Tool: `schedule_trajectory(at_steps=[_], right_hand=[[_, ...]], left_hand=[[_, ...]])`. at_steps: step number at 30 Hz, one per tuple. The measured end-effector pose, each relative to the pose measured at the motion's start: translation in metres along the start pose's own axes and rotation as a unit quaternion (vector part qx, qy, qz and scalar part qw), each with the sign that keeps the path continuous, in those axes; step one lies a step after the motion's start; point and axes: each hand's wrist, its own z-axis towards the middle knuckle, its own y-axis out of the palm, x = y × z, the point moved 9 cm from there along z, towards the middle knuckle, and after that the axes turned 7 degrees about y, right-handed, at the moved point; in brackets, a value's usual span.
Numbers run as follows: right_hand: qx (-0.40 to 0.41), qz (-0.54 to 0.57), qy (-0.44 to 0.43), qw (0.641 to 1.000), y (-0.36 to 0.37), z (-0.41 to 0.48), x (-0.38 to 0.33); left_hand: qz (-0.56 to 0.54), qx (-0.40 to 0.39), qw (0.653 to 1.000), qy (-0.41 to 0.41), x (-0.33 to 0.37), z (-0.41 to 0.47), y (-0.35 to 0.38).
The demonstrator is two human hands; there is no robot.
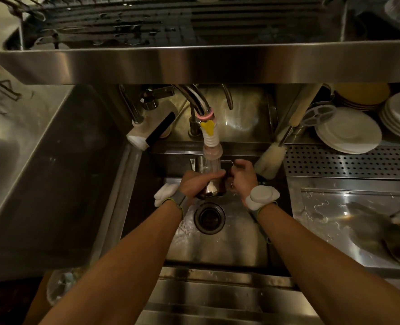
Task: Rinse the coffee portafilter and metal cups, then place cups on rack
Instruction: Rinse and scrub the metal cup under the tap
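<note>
- Nearest my view, the left forearm (123, 266) and the right forearm (323, 254) reach forward over the front edge of the sink (241, 252), each with a grey band and a white pad at the wrist.
- I see the left hand (194, 184) wrapped round a metal cup (214, 187), its fingers curled across the side that faces me.
- The right hand (242, 177) grasps the same cup from the right, its fingers bent in at what looks like the handle, its thumb raised.
- The cup is held above the sink floor, just beyond the drain (209, 218) and directly under the tap nozzle (211, 146).
- A glassy column of water runs from the nozzle down onto the cup.
- Another bit of shiny metal shows just behind the left hand; I cannot tell what it is.
- A white brush (270, 160) leans at the back right corner of the sink.
- To the right lies a perforated tray (349, 160), with stacks of white plates (349, 130) behind it.
- On the wet draining board (323, 207) at the far right lies a dark utensil, too blurred for me to name.
- Above a steel shelf edge, the wire rack (123, 26) spans the top of my view.
</note>
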Motion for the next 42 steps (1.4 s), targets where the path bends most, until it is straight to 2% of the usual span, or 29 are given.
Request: schedule_trajectory(at_steps=[3, 5, 9, 13, 19, 22, 27, 31, 34, 37, 39, 42], right_hand=[[0.038, -0.166, -0.097, 0.981, -0.003, -0.002, -0.008], [0.022, -0.222, -0.134, 0.965, 0.005, -0.004, -0.011], [-0.080, -0.174, -0.070, 0.979, 0.025, -0.008, -0.002], [-0.120, -0.059, 0.010, 0.991, 0.030, -0.008, 0.013], [-0.160, -0.009, 0.087, 0.983, 0.033, -0.005, 0.035], [-0.128, 0.056, 0.082, 0.987, 0.027, 0.000, 0.033], [-0.157, 0.094, 0.123, 0.975, 0.042, -0.010, 0.034], [-0.132, 0.042, 0.120, 0.983, 0.040, -0.010, 0.025], [-0.121, 0.013, 0.084, 0.989, 0.037, -0.013, 0.015], [-0.115, -0.001, 0.053, 0.992, 0.034, -0.010, 0.010], [-0.121, -0.002, 0.057, 0.991, 0.032, -0.007, 0.010], [-0.118, 0.015, 0.066, 0.991, 0.026, -0.006, 0.013]], left_hand=[[0.034, 0.029, 0.999, 0.014, 0.008, 0.000, -0.003], [0.037, 0.053, 0.998, 0.012, 0.007, -0.002, -0.005], [-0.024, 0.018, 0.999, 0.015, 0.010, -0.004, 0.001], [-0.021, 0.023, 0.999, 0.010, 0.009, -0.006, -0.010], [0.021, 0.076, 0.996, 0.031, 0.001, 0.000, -0.038], [0.055, 0.075, 0.995, 0.033, 0.000, 0.000, -0.040], [0.050, 0.037, 0.996, 0.065, 0.009, -0.004, -0.023], [-0.008, 0.008, 0.995, 0.104, 0.020, -0.009, -0.012], [-0.015, 0.002, 0.992, 0.127, 0.024, -0.011, -0.010], [-0.029, 0.002, 0.996, 0.086, 0.019, -0.010, -0.011], [-0.053, 0.002, 0.998, 0.031, 0.011, -0.010, -0.012], [-0.076, 0.001, 0.997, -0.004, 0.006, -0.008, -0.009]])
